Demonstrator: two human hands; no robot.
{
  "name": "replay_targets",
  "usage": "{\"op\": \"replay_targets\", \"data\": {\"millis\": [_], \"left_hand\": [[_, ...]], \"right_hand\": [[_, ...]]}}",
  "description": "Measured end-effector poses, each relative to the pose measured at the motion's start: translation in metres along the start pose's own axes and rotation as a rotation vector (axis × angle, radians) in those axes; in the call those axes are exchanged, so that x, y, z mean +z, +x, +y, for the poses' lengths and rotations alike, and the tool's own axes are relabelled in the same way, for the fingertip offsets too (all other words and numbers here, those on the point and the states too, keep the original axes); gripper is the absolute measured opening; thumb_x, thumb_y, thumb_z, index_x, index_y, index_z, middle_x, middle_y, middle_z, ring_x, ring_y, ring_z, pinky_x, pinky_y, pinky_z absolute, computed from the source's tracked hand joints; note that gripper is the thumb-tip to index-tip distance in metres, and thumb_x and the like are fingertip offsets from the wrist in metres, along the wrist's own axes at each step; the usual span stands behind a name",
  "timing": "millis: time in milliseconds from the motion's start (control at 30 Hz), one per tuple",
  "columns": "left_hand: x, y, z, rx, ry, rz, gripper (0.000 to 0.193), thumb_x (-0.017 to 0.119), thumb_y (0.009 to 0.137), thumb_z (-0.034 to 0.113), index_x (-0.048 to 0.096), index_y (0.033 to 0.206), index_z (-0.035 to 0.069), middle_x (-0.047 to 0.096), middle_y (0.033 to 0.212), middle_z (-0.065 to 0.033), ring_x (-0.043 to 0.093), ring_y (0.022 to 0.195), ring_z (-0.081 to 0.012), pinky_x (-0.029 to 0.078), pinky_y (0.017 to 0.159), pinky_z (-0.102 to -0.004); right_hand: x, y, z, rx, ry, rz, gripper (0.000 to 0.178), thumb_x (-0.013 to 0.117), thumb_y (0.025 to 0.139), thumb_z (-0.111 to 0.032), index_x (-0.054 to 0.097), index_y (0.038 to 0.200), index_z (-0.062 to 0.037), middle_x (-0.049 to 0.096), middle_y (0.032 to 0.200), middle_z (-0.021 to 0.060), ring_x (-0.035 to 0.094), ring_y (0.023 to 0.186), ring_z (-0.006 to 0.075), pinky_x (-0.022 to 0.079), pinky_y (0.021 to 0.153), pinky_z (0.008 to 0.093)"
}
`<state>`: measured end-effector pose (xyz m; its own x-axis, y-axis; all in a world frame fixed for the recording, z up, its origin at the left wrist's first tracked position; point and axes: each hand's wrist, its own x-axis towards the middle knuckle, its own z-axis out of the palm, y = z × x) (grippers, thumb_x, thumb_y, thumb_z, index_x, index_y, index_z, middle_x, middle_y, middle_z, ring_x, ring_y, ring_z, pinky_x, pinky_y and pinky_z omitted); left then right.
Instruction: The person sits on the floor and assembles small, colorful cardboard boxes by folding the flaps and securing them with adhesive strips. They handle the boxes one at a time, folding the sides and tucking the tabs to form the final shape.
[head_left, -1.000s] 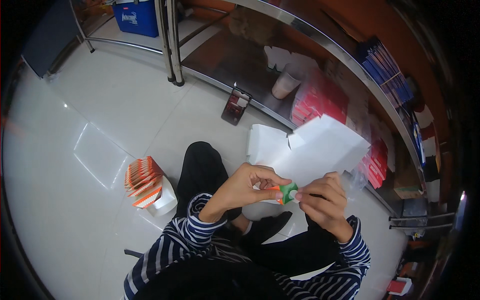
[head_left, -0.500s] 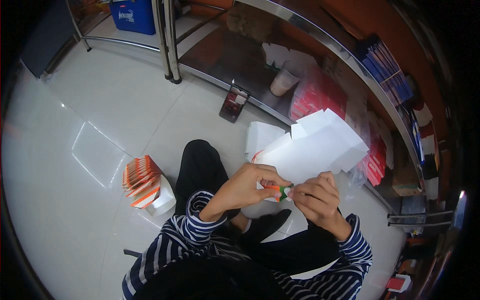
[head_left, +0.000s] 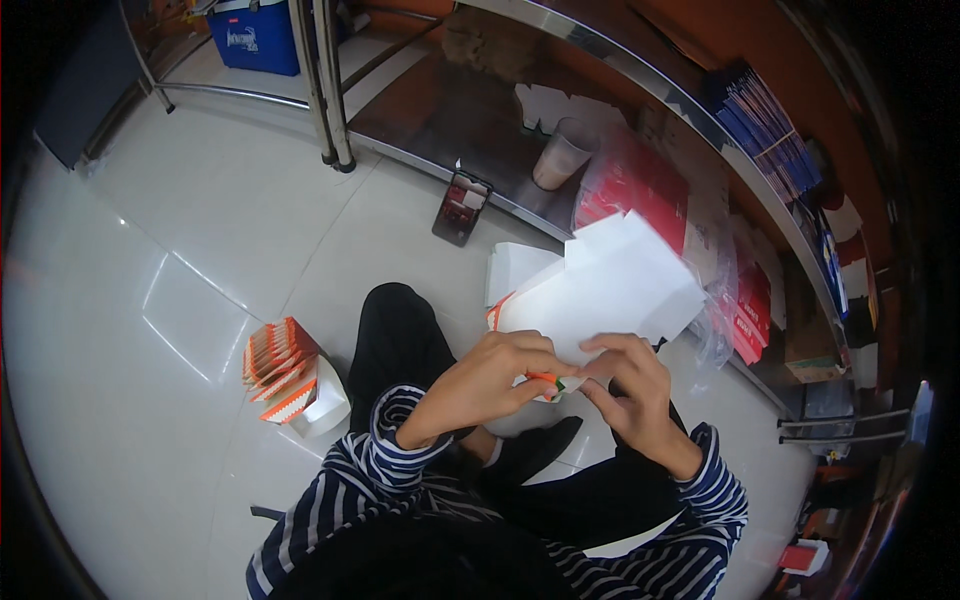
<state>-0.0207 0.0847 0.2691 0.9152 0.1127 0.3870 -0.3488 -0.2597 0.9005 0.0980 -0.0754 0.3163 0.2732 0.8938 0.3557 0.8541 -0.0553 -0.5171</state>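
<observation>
A large white cardboard box blank [head_left: 610,285] with notched edges leans up in front of my crossed legs. My left hand [head_left: 490,378] is closed on its near end, where a bit of orange and green print shows by the thumb. At the same end, my right hand [head_left: 638,398] pinches a small pale flap between thumb and fingers. The two hands' fingertips nearly meet there. My fingers hide most of the folded part. Behind the blank, another white cardboard piece [head_left: 515,270] lies on the floor.
To my left, a row of orange-and-white folded cartons [head_left: 278,362] stands with a white container [head_left: 325,400]. A phone [head_left: 462,208] rests against the low metal shelf [head_left: 400,130]. On that shelf are a plastic cup [head_left: 562,155] and red plastic-wrapped packs [head_left: 640,180].
The blank has shifted slightly left and turned a little. My right fingers have opened out and changed their hold at the flap; less green print shows now.
</observation>
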Motion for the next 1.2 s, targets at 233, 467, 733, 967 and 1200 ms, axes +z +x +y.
{"op": "replay_targets", "data": {"millis": [233,467,733,967,1200], "left_hand": [[0.008,-0.001,-0.020,-0.020,0.000,-0.158,0.029,0.060,0.075,0.004,0.054,0.104,0.004,0.059,0.081,-0.0132,0.058,0.080,-0.0307,0.044,0.070,-0.0366],[0.009,-0.002,-0.011,0.025,0.132,-0.093,0.035,0.065,0.074,0.007,0.053,0.106,0.001,0.061,0.089,-0.0114,0.061,0.079,-0.0276,0.048,0.074,-0.0332],[0.006,-0.007,-0.080,-0.139,-0.315,0.076,0.036,0.061,0.080,0.000,0.045,0.112,0.007,0.056,0.075,-0.0058,0.056,0.072,-0.0123,0.045,0.068,-0.0302],[0.006,-0.013,-0.101,-0.136,-0.872,0.298,0.041,0.060,0.080,-0.003,0.035,0.109,0.010,0.052,0.075,-0.0045,0.049,0.074,-0.0122,0.039,0.070,-0.0255],[-0.008,-0.016,-0.101,-0.213,-0.161,0.372,0.043,0.044,0.074,-0.005,0.048,0.115,0.009,0.058,0.087,-0.0056,0.051,0.093,-0.0197,0.032,0.088,-0.0364]], "right_hand": [[-0.002,0.013,0.012,0.479,0.360,-0.350,0.028,0.073,0.068,-0.001,0.060,0.093,0.0002,0.067,0.079,0.0100,0.062,0.071,0.0159,0.047,0.071,0.0276],[0.012,0.008,0.032,0.390,0.280,-0.418,0.014,0.072,0.070,-0.009,0.066,0.083,-0.0048,0.063,0.072,0.0099,0.059,0.065,0.0212,0.045,0.063,0.0325],[-0.004,0.021,0.049,0.285,0.227,-0.218,0.036,0.064,0.079,-0.020,0.057,0.106,0.0005,0.063,0.093,0.0144,0.059,0.083,0.0314,0.044,0.077,0.0381],[-0.041,0.011,0.034,0.098,-0.428,-0.172,0.037,0.070,0.069,-0.016,0.061,0.103,-0.0054,0.059,0.104,0.0084,0.052,0.103,0.0253,0.026,0.099,0.0392],[-0.053,0.003,0.047,0.119,-0.541,-0.066,0.019,0.066,0.070,-0.009,0.059,0.087,-0.0065,0.061,0.081,0.0067,0.053,0.081,0.0223,0.030,0.081,0.0351]]}}
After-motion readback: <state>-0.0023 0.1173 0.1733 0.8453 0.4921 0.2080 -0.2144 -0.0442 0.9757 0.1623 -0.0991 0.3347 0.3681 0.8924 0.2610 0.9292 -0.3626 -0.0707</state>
